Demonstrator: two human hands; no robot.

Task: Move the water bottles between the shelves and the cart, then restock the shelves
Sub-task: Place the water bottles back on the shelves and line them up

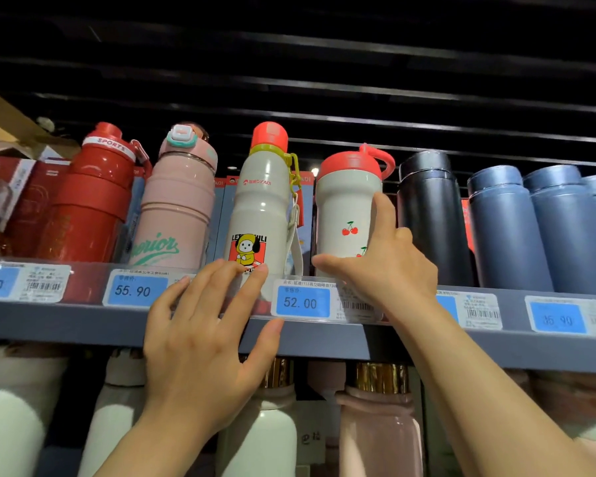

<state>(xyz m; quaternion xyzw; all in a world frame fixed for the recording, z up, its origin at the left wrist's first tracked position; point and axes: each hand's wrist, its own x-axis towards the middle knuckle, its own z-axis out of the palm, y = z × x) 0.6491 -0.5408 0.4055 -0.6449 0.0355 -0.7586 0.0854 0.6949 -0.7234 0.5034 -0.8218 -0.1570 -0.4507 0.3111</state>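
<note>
A grey shelf (83, 321) runs across the middle of the frame, its front edge carrying price tags (301, 302) reading 55.90 and 52.00. A row of bottles stands upright on it.

The right hand (389, 266) reaches up from the lower right to the cherry bottle (346, 215), a short white one with a red lid, at centre right. The index finger lies up along the bottle's right side and the thumb stretches leftward across its base, just above the 52.00 tag. The other fingers are curled beside the bottle; whether they press it cannot be told. The bottle sits between thumb and index finger, its base on the shelf.

The left hand (203, 346) is spread open at centre, fingers straight. Its fingertips (260, 269) reach the foot of the cartoon bottle (262, 208), a tall white one with a red cap and yellow loop, just left of the cherry bottle. The thumb lies across the shelf edge under the 52.00 tag. The palm covers part of the shelf front.

To the left stand a pink bottle (179, 201) and a red bottle (93, 191). To the right stand a black flask (430, 215) and blue flasks (503, 228). White and pink bottles (379, 425) show on the shelf beneath, along the bottom of the frame.
</note>
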